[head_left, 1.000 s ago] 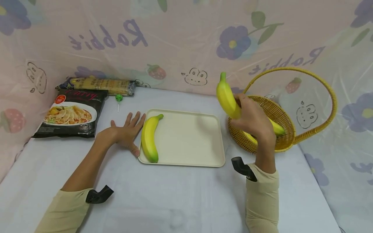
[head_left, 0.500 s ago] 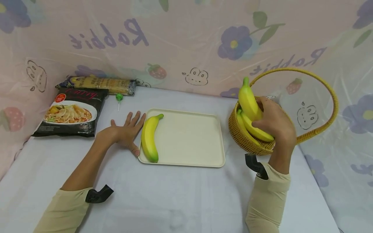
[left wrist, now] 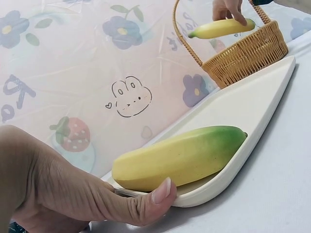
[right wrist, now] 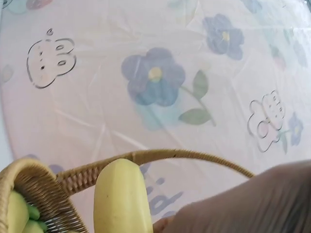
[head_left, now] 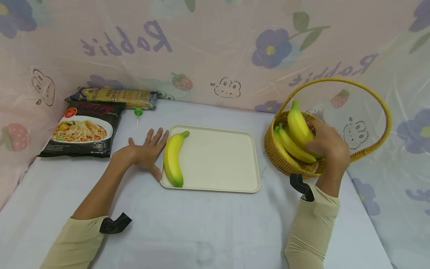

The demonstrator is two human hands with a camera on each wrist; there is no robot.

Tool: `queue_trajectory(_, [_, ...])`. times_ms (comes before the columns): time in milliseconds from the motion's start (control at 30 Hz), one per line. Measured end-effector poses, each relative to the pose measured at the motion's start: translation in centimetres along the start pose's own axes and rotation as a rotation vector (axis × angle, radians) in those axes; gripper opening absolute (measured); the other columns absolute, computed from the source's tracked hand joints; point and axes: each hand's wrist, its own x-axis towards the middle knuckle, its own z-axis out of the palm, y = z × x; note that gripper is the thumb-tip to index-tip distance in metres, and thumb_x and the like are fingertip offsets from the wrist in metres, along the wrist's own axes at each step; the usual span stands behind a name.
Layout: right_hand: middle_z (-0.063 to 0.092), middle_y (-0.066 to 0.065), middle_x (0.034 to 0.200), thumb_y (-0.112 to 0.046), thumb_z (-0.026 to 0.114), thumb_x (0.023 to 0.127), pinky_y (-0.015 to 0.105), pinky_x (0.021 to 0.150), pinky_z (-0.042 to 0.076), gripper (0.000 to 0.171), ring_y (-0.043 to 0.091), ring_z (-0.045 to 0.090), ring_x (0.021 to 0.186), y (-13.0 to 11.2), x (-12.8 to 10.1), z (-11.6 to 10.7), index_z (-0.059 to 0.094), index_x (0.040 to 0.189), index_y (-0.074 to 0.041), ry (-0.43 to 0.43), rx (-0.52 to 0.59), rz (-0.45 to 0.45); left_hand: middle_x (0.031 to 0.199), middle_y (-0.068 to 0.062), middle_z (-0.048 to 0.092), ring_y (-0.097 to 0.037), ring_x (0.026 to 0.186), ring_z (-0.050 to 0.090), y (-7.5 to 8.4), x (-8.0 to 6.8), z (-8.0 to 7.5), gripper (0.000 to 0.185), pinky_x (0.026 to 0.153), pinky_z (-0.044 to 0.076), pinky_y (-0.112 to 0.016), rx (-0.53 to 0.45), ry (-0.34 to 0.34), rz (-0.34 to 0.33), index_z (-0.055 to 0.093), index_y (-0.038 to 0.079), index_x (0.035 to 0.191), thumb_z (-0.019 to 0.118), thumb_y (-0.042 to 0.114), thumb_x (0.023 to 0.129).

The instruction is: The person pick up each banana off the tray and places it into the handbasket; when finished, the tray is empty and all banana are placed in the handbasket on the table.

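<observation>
My right hand point(head_left: 330, 145) holds a yellow banana point(head_left: 298, 125) with its green tip pointing up and away, over the wicker basket point(head_left: 280, 162) on the right. From the left wrist, that banana point(left wrist: 218, 29) shows above the basket's rim, with fingers curled over it from the top. Two other bananas point(head_left: 291, 146) lie inside the basket. My left hand point(head_left: 142, 153) is spread flat at the left side of a cream tray point(head_left: 218, 160). Its thumb point(left wrist: 150, 204) rests at the tray's corner rim, close to a banana point(head_left: 173, 160) lying along the tray's left edge.
The basket's tall arched handle point(head_left: 386, 112) leans out to the right, beyond my right hand. At back left lie a black noodle packet point(head_left: 84, 130), a bag of dry noodles point(head_left: 121, 97) and a green lollipop point(head_left: 138, 112). A printed curtain point(head_left: 201, 48) stands behind the table.
My right hand has carried its banana rightward and lower, from beside the basket's left rim to over the basket. The left hand and the tray with its banana have stayed put.
</observation>
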Motion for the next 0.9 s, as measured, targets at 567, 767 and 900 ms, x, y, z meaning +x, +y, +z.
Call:
queue_trajectory(567, [0.055,0.026,0.109,-0.001,0.066,0.084,0.047,0.079,0.047,0.037,0.037,0.05,0.095,0.3,1.8,1.4,0.055,0.118,0.009,-0.187,-0.074,0.143,0.17,-0.014,-0.036,-0.044,0.157,-0.034,0.3,0.0,-0.1,0.172,0.101,-0.018,-0.093,-0.018,-0.004,-0.007,-0.024,0.019,0.165,0.088,0.076,0.047])
queue_trajectory(767, [0.058,0.024,0.104,-0.009,0.073,0.087,0.045,0.075,0.048,0.026,0.036,0.053,0.093,0.2,1.8,1.6,0.057,0.104,0.004,-0.139,-0.067,0.153,0.171,-0.016,-0.034,-0.046,0.157,-0.032,0.1,0.0,-0.1,0.175,0.1,-0.018,-0.093,-0.013,-0.003,-0.008,-0.023,0.018,0.165,0.087,0.079,0.043])
queue_trajectory(900, [0.058,0.032,0.128,-0.011,0.074,0.089,0.057,0.087,0.052,0.042,0.042,0.055,0.105,0.4,1.8,1.5,0.059,0.123,0.007,-0.116,-0.073,0.165,0.171,-0.017,-0.032,-0.047,0.157,-0.031,-0.1,0.1,0.1,0.177,0.1,-0.018,-0.092,-0.009,0.003,-0.002,-0.023,0.018,0.165,0.086,0.081,0.041])
